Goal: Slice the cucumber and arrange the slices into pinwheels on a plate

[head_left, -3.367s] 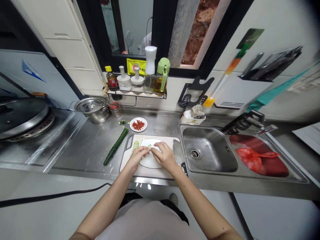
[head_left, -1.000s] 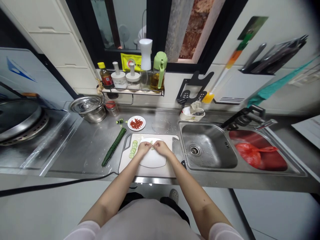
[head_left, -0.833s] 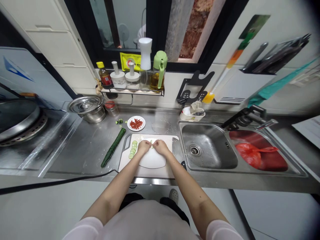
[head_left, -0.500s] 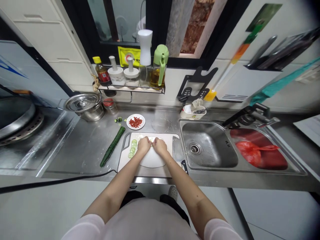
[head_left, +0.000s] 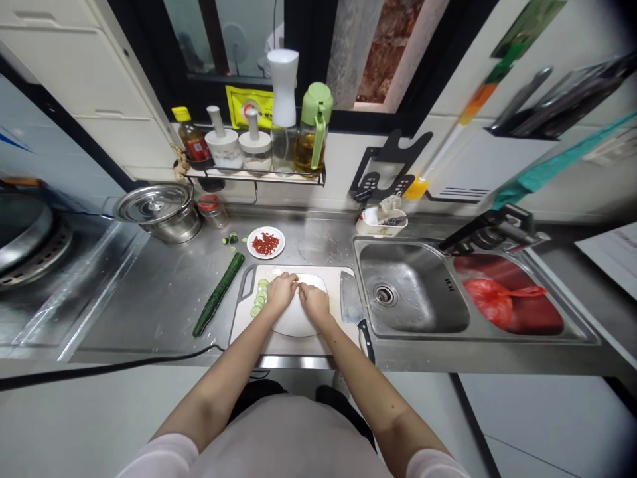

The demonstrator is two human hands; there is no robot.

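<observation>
My left hand point(head_left: 282, 292) and my right hand point(head_left: 314, 303) meet over a white plate point(head_left: 297, 320) on the cutting board point(head_left: 249, 328). The fingers of both are closed and pinched near each other above the plate's far half. Anything between the fingertips is too small to make out. Left of the plate lies a row of cucumber slices point(head_left: 259, 297). At the board's right edge rests a knife point(head_left: 351, 299), its black handle point(head_left: 367, 340) reaching past the front corner. A whole cucumber point(head_left: 219, 294) lies on the counter left of the board.
Behind the board is a small plate point(head_left: 253, 251) of chopped red pieces point(head_left: 265, 244), with cucumber ends point(head_left: 232, 238) beside it. A steel pot point(head_left: 172, 226) stands back left. The sink point(head_left: 418, 285) is right, a red bag point(head_left: 490, 303) in its second basin. Bottles line a shelf point(head_left: 259, 175).
My hands have drawn slightly apart, the left a little higher than the right. The whole view has shifted a little; the slices, knife and whole cucumber have stayed put.
</observation>
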